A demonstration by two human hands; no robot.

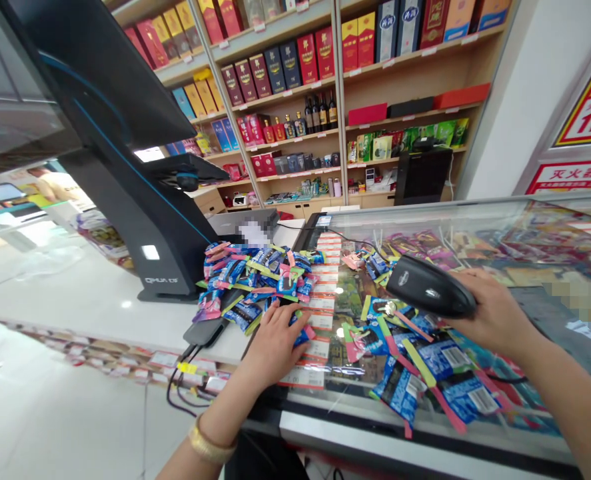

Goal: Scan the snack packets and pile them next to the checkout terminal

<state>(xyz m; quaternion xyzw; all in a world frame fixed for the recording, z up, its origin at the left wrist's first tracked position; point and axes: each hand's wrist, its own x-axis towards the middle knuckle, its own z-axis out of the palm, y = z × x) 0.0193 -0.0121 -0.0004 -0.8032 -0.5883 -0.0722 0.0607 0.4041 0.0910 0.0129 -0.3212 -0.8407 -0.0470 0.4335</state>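
Observation:
My right hand (495, 313) is wrapped round the handle of a black barcode scanner (430, 287). The scanner hangs over the glass counter, its head facing left. Below it, several small blue snack packets (448, 357) with pink and yellow-green edges lie loosely, some with barcodes facing up. My left hand (278, 337) rests palm down at the near edge of a heaped pile of the same packets (260, 270). Its fingers are spread and touch a blue packet (302, 330), partly hidden beneath them. A gold-coloured bracelet (210, 440) circles my left wrist.
A black checkout terminal (140, 200) stands left of the pile on the white counter (100, 300). Near my left hand lies a dark flat device (205, 331) with cables. Goods show beneath the glass counter top (335, 393). Shelves of boxed bottles (285, 63) stand behind.

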